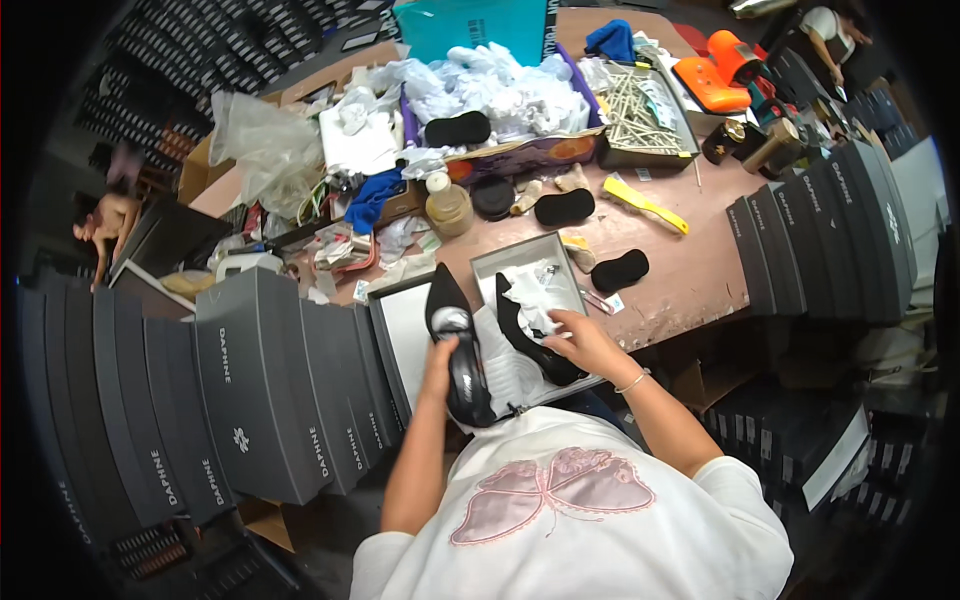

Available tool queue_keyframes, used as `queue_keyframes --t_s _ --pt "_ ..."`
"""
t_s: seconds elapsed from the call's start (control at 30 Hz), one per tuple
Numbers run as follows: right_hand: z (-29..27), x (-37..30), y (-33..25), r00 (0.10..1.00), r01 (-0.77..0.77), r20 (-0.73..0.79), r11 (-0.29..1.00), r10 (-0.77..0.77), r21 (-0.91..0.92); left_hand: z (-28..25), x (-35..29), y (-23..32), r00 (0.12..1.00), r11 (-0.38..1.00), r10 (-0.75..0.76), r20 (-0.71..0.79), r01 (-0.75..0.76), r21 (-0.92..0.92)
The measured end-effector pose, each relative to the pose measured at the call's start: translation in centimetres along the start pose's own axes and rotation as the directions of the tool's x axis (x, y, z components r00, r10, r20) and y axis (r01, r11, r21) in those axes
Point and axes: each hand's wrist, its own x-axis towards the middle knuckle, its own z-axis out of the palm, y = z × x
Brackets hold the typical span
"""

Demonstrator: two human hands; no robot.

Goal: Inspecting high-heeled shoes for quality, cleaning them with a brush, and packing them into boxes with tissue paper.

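Right now, in the head view, your left hand [438, 368] is closed around the side of one black pointed shoe [466, 375], its toe aimed away from you, above a white-lined tray [398, 330]; whether the shoe rests on anything, you cannot tell. Your right hand [582, 343] is half open, fingers curled at the edge of some crumpled white paper [533, 294] over the other black shoe [512, 325]; whether the fingertips pinch the paper is unclear. That second shoe lies in an open grey box [516, 251], just beside the first. Past the box, on the table [690, 270], you have two black pads [565, 207], a yellow-handled brush [645, 206] and a clear bottle [449, 210] with a pale cap. Further back stands a purple box [570, 146] heaped with white plastic, next to a tray of thin sticks [640, 112]. Stacked grey shoe boxes [262, 385] flank you on both sides.
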Motion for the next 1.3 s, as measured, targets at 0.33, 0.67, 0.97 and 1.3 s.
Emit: queue_keyframes --t_s 0.33,0.67,0.97,1.3 --pt "1.2 -2.0 -2.3 0.997 0.070 -0.015 0.950 -0.079 -0.303 9.4 -4.7 -0.9 0.994 0.988 0.009 -0.105 -0.025 -0.156" --pt "-2.1 -1.4 -12.5 0.928 0.362 0.046 0.866 -0.370 -0.345 11.6 -1.7 0.6 0.998 0.837 -0.020 0.068 0.054 -0.545" --pt "1.9 2.3 -5.5 0.942 0.287 -0.005 0.812 -0.336 -0.509 13.7 -5.3 -0.2 0.972 0.876 0.148 -0.181 -0.214 -0.431" --pt "5.6 7.5 8.5 0.925 0.232 0.005 0.554 -0.379 -0.799 10.4 -6.4 3.4 0.994 0.794 -0.078 0.077 0.108 -0.598"
